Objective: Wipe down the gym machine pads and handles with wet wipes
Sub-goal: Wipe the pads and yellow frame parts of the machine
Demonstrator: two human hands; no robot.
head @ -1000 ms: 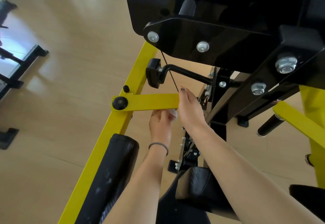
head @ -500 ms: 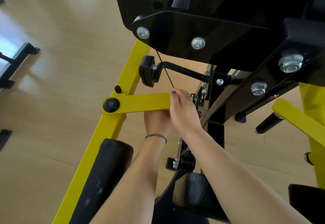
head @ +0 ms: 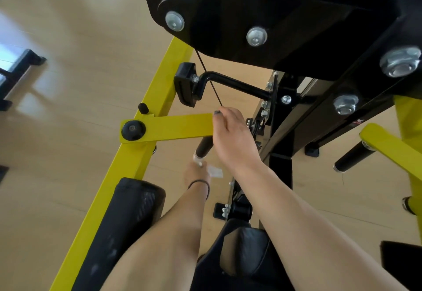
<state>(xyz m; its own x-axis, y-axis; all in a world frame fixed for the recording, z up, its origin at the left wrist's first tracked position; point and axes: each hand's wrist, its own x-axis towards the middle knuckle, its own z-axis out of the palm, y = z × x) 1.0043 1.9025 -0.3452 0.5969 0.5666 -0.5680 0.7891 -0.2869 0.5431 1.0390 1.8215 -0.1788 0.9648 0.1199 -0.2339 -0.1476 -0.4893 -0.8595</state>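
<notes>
My right hand [head: 233, 140] grips the free end of a short yellow lever arm [head: 178, 127] on the gym machine. A black handle grip [head: 204, 148] with a silver end cap pokes out just below that arm. My left hand [head: 196, 175] sits right under the cap, blurred, holding a white wet wipe [head: 215, 172] that sticks out to its right. The wipe is close to the cap; whether they touch is unclear. A black roller pad [head: 118, 229] lies along the yellow frame at lower left, and a black seat pad [head: 246, 249] sits beneath my forearms.
A black steel plate with large bolts [head: 262, 5] hangs close overhead. The slanted yellow frame beam [head: 146, 160] runs down the left. A second black handle [head: 351, 157] juts out on the right under another yellow arm. Other equipment feet [head: 20, 67] stand on the wooden floor far left.
My left hand has slid down off the black handle with the wipe, uncovering the grip. My right hand keeps its hold on the yellow arm. The view has moved closer.
</notes>
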